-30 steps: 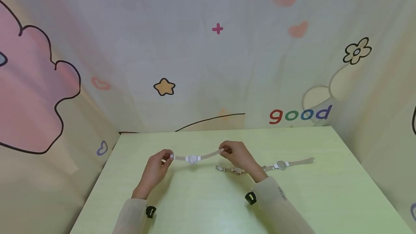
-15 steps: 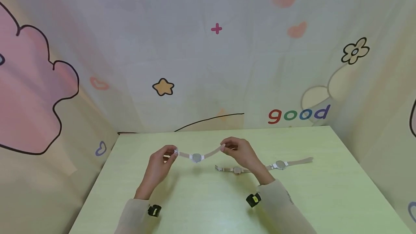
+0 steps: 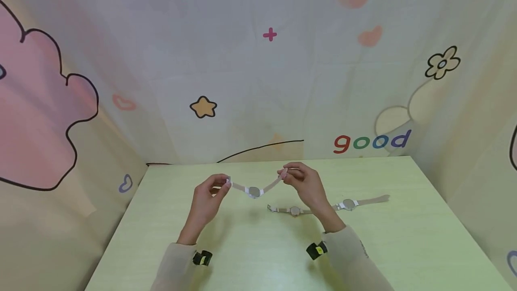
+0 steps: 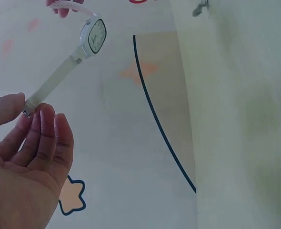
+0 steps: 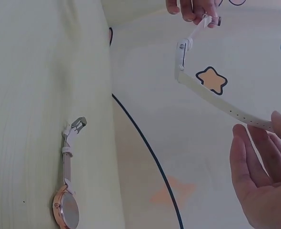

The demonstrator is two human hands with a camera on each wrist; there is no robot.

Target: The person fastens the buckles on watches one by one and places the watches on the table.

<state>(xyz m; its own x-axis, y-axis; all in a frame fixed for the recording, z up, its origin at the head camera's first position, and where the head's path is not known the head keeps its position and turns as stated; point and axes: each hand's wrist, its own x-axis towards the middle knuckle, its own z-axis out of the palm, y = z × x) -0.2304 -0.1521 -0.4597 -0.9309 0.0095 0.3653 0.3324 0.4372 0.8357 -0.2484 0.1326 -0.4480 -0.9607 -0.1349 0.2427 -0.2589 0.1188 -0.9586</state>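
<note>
Item one, a pale-strapped wristwatch (image 3: 254, 192), sits raised above the table (image 3: 250, 264), just left of the lower middle of the head frame; its long axis runs left to right in a shallow V, the case lowest, the buckle end to the left, the strap's punched end rising to the right and slightly higher. Left hand (image 3: 207, 199): thumb and fingertips pinch the buckle end. Right hand (image 3: 310, 188): thumb and fingers pinch the punched end. In the left wrist view the strap climbs from lower left to the case, then bends toward the upper left, the white dial (image 4: 97, 36) turned partly to the viewer; in the right wrist view the case stands nearly edge-on and the strap slopes to the lower right. Item two, a rose-gold watch (image 5: 66, 210), lies on the table right of centre in the head frame, buckle pointing left, far end behind the right forearm. Item three, a further watch (image 3: 349, 205), lies to its right, strap tip pointing right and slightly up; whether the two touch is hidden. Also listed: beige sleeves (image 3: 175, 266), black wrist devices (image 3: 317, 250), patterned backdrop (image 3: 242, 66)
</note>
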